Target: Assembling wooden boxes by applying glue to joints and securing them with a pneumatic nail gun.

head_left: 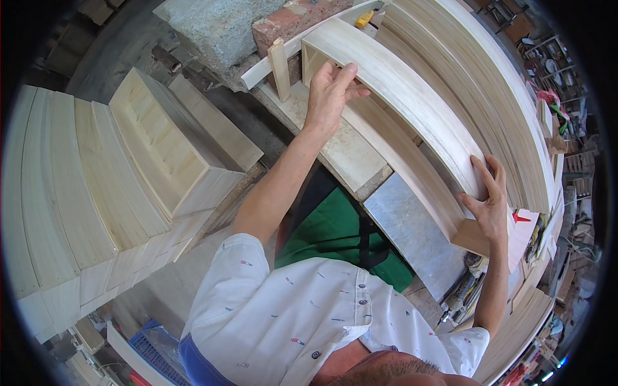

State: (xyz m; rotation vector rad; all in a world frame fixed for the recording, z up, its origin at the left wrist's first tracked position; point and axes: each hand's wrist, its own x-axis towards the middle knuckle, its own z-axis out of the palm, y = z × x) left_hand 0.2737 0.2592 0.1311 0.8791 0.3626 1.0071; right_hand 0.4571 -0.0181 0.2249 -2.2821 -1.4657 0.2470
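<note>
We have a long, narrow box of pale wood (412, 87), open toward our body, lying on its side across the grey-surfaced worktop (412, 215). Its long axis slants from upper left, farther from us, down to lower right, nearer our chest; the fisheye bends that line into an arc. We judge that any shift of the box turns on this slant, because our hands sit at opposite ends of it. Our left hand (331, 96) reaches to the far end, at the near edge of the upper panel; our right hand (487, 199) is at the close end, beside the short end panel.

Our right hand curves around the upper panel's end and seems to be grasping it, fingers over the face and thumb at the near edge. Our left hand touches the panel with loosely bent fingers; we cannot tell whether it grips or merely steadies.

Just beyond the box, pale curved-looking boards (479, 83) run alongside it. The right palm is hidden, and so is the corner under it. Shadow in the hollow leaves us unsure whether the box has a back. A yellow tool (364, 18) beyond the far end is too small to identify.
</note>
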